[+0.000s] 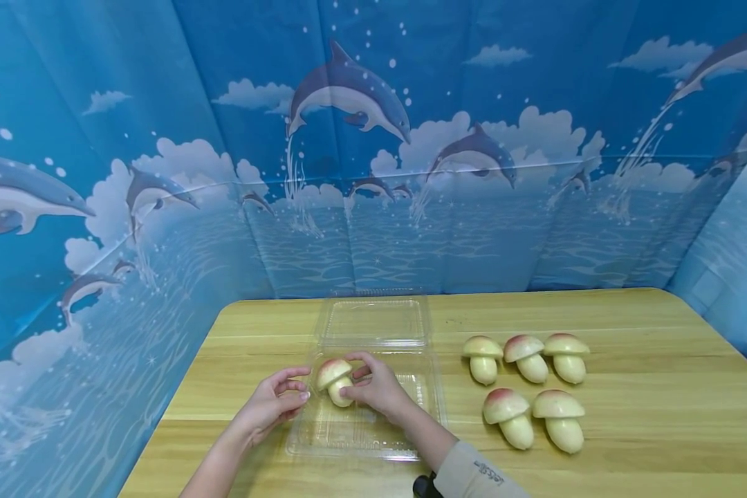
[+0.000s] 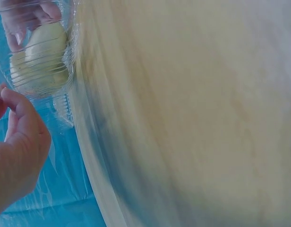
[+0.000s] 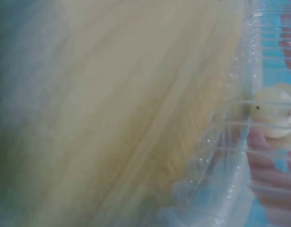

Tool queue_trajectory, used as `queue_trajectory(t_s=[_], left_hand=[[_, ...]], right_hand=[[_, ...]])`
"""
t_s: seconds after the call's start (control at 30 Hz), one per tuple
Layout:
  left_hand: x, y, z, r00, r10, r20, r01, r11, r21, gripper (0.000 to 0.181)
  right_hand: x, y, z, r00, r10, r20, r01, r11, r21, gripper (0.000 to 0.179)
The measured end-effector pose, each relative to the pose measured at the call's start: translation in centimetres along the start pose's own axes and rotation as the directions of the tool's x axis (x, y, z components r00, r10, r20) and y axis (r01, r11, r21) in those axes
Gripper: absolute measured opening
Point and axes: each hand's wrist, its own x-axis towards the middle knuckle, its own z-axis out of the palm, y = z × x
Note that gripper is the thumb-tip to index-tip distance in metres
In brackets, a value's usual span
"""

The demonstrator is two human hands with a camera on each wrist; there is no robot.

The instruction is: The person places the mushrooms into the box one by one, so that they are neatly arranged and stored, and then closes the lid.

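In the head view, my right hand (image 1: 382, 391) holds a mushroom (image 1: 334, 377) by its side, thumb at the pale stem and fingers near the reddish cap. This mushroom is inside the left part of a clear plastic clamshell box (image 1: 373, 436), whose lid (image 1: 376, 321) lies folded back behind it. Just left of the box is my left hand (image 1: 274, 401), fingers loosely bent, with nothing in them; whether they touch the box wall cannot be told. Through the clear plastic, the left wrist view shows the mushroom (image 2: 46, 52), and the right wrist view shows its pale stem end (image 3: 273, 111).
Several similar mushrooms (image 1: 513, 418) lie in two rows on the wooden table (image 1: 647, 429), right of the box. A blue curtain (image 1: 380, 242) printed with dolphins hangs behind the table and along its sides.
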Motion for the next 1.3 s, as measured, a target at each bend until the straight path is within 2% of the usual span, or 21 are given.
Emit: queue_trajectory(t_s=[0.33,0.67,1.07,1.3], left_hand=[[0.0,-0.1,0.1,1.000,-0.008,-0.024,0.008,1.000,-0.002,0.056],[0.0,0.0,0.1,1.000,-0.009,-0.025,0.009,1.000,0.001,0.056],[0.0,-0.1,0.2,0.999,-0.017,-0.043,0.017,1.000,0.004,0.056],[0.1,-0.1,0.2,0.999,-0.016,-0.044,0.016,1.000,0.003,0.055]], right_hand=[[-0.3,-0.5,-0.3,0.999,0.049,0.019,-0.049,0.998,0.039,0.059],[-1.2,-1.0,-1.0,0.998,0.046,0.037,-0.048,0.997,0.067,0.060],[-2.4,-1.7,-2.9,0.998,0.013,0.054,-0.017,0.997,0.082,0.058],[-3.7,-2.1,-4.3,0.997,0.024,0.069,-0.031,0.993,0.111,0.062]])
